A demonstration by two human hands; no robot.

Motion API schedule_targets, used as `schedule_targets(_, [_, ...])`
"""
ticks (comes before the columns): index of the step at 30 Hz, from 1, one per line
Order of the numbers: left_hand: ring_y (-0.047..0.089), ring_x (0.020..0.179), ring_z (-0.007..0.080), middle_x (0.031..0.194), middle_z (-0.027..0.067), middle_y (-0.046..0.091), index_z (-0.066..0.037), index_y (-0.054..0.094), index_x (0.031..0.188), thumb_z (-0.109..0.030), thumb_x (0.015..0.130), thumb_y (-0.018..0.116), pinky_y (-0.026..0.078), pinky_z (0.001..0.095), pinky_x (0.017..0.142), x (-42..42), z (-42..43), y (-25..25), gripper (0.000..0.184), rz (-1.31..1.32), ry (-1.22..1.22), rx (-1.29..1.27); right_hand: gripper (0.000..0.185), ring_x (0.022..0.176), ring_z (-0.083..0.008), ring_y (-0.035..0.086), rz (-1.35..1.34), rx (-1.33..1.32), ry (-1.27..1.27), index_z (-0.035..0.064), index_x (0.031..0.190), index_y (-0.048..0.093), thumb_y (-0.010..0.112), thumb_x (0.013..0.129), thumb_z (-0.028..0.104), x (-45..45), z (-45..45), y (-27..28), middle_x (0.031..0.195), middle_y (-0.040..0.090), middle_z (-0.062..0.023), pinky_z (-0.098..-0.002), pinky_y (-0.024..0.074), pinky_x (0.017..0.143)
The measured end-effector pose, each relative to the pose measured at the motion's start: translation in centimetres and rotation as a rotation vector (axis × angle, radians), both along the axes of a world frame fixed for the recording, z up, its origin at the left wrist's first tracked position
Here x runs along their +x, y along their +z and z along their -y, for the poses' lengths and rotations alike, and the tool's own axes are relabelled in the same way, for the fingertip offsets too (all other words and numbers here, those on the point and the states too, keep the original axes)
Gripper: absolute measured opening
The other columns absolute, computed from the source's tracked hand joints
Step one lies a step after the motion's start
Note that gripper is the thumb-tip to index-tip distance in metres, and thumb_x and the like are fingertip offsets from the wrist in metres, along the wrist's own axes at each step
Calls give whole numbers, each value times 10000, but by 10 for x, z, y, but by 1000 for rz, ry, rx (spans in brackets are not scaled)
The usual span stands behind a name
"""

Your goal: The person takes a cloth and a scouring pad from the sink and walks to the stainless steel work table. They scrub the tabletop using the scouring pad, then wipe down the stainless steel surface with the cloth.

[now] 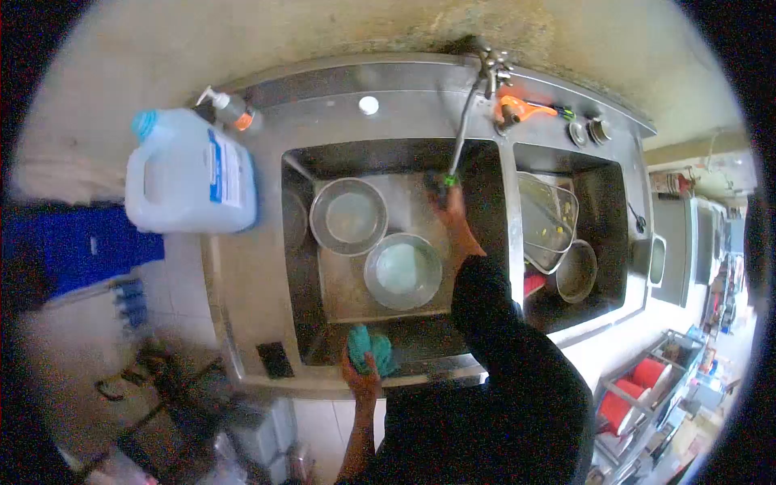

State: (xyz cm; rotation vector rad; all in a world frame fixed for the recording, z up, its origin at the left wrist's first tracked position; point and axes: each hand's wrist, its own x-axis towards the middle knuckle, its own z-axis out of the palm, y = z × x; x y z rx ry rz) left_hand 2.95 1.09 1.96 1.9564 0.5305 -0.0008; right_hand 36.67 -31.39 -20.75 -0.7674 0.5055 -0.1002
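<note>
My left hand (361,375) is closed round a teal cloth (372,351) at the front edge of the large sink basin (331,307). Over the right part of that basin, my right hand (454,212) reaches to the end of the long metal faucet spout (463,129), its fingers wrapped around the dark and green tip. Two round metal bowls lie in the basin between my hands: one farther back (349,217), one nearer (402,272) with pale, cloudy liquid in it.
A large jug (190,174) and a pump bottle (236,113) stand at the left. The right basin holds a rectangular tray (548,218) and a round bowl (576,272). An orange tool (525,109) lies behind, beside the faucet.
</note>
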Motion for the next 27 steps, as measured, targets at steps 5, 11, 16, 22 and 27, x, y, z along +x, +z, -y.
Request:
schedule_targets(5, [535, 1095, 334, 1200, 211, 546, 35, 454, 1300, -344, 874, 662, 418, 447, 952, -11, -1, -20, 606, -30, 19, 195, 258, 898, -242, 648, 80, 439, -5, 61, 1060, 602, 586, 892, 255, -21, -8, 54, 1009, 672, -94, -427, 576, 815])
schedule_targets(11, [504, 1142, 320, 1261, 214, 510, 31, 418, 1330, -378, 866, 676, 387, 433, 988, -4, 2, -11, 671, 6, 38, 137, 242, 881, -219, 639, 46, -40, 49, 5, 1054, 593, 571, 908, 196, -25, 4, 23, 938, 655, -100, -330, 575, 757])
schedule_targets(16, [500, 1155, 310, 1283, 208, 506, 37, 412, 1334, -368, 876, 668, 378, 423, 1001, -8, -1, -16, 663, 7, -31, 173, 243, 758, -148, 633, -132, -646, 491, 38, 1017, 628, 577, 916, 253, -53, 3, 110, 870, 654, -81, -264, 514, 596])
schedule_targets(22, [515, 1145, 329, 1253, 216, 532, 44, 408, 1333, -333, 886, 657, 374, 421, 1004, 1, 4, -7, 635, 61, -47, 156, 303, 640, -157, 605, -8, -876, 237, 36, 1067, 631, 657, 859, 255, -35, 42, 147, 800, 639, -54, -295, 498, 554])
schedule_targets(27, [510, 1157, 340, 1253, 220, 533, 49, 404, 1335, -328, 891, 650, 375, 419, 1005, 1, 5, -14, 632, 59, -32, 161, 367, 955, -207, 591, 235, -1058, 169, 27, 1159, 568, 648, 831, 173, 23, 76, 287, 995, 634, -89, -348, 474, 871])
